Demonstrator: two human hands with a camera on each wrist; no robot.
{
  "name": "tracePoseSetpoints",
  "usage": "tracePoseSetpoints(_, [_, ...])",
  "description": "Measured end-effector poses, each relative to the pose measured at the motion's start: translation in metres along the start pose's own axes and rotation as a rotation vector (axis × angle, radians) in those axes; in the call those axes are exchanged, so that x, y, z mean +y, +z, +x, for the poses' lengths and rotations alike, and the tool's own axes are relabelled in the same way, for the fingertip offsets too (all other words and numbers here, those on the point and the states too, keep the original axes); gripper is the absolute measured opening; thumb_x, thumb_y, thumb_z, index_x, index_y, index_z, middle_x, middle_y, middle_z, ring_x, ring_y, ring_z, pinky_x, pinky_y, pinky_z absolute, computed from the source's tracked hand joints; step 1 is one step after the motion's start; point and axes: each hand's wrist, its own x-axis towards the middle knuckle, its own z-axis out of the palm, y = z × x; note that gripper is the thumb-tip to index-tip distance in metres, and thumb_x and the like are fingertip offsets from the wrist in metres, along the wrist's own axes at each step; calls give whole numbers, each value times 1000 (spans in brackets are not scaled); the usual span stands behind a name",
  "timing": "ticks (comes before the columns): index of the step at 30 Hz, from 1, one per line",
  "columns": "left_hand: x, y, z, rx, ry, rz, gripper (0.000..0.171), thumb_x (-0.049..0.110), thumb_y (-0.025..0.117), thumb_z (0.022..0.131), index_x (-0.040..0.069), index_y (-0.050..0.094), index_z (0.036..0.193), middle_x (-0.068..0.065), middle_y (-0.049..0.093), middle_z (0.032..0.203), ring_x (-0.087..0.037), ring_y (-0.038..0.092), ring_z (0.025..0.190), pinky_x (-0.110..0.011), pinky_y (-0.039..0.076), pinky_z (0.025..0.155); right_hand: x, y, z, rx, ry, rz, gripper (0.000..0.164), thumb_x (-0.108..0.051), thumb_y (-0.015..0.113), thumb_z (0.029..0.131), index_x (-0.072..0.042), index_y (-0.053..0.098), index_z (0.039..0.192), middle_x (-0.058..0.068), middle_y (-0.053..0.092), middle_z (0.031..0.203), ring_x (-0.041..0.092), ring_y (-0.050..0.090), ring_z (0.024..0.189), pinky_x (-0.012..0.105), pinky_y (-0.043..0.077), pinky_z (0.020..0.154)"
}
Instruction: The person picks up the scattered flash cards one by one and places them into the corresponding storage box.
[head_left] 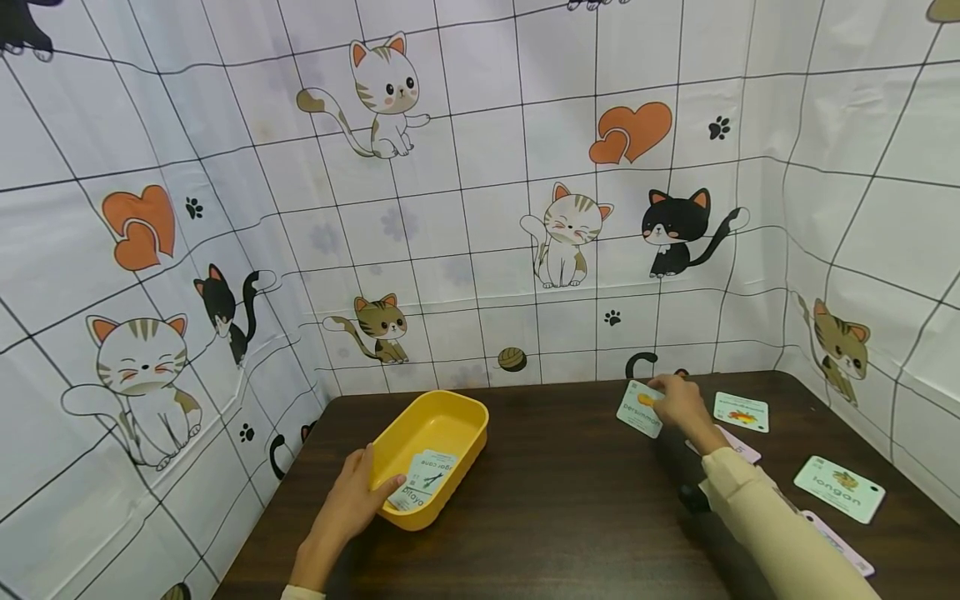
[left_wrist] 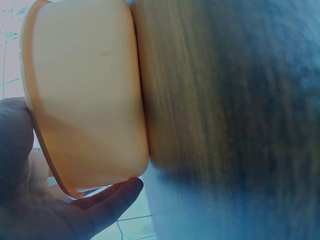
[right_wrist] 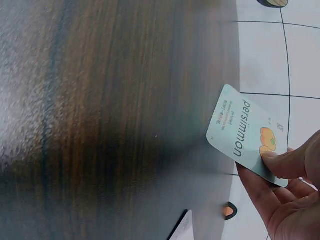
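Note:
My left hand (head_left: 351,493) grips the near left side of a yellow plastic tray (head_left: 431,427), its thumb over the rim. In the left wrist view the tray's outer wall (left_wrist: 90,95) stands against the tabletop, with fingers (left_wrist: 112,202) at its end. Inside the tray lie fruit word cards (head_left: 426,479), the top ones reading "pitaya" and partly "sugar cane". Toward the back right, my right hand (head_left: 684,410) pinches a "persimmon" card (right_wrist: 252,125) between thumb and fingers. In the right wrist view this card is tilted and held above the table.
On the table's right lie a card with an orange-red picture (head_left: 741,412), a "longan" card (head_left: 840,489) and a pink-edged card (head_left: 838,543). Another pinkish card (head_left: 741,445) is partly hidden behind the right wrist. A cat-print sheet (head_left: 465,225) surrounds the dark wooden table (head_left: 555,500).

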Motion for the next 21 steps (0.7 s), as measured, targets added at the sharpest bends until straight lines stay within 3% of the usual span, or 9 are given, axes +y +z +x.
tracePoseSetpoints(3, [0, 0, 0, 0, -2, 1, 96, 51, 66, 105, -10, 25, 166, -35, 36, 163, -49, 55, 137, -66, 46, 114, -4, -1, -1, 6, -19, 16, 53, 7, 55, 85, 11, 62, 137, 40, 61, 138, 42, 58, 100, 33, 47, 65])
tracePoseSetpoints(14, [0, 0, 0, 1, 0, 9, 95, 50, 67, 105, -11, 26, 165, -35, 37, 163, -51, 54, 139, -67, 46, 113, -20, 4, 0, 30, -110, 36, 53, 8, 57, 82, 14, 64, 135, 40, 65, 133, 45, 60, 106, 47, 52, 83])
tracePoseSetpoints(21, [0, 1, 0, 0, -3, 10, 95, 50, 67, 105, -11, 25, 165, -35, 36, 163, -50, 54, 138, -67, 46, 113, -33, 10, 1, 9, -133, 78, 50, 8, 57, 86, 13, 64, 135, 39, 66, 130, 43, 62, 104, 35, 52, 74])
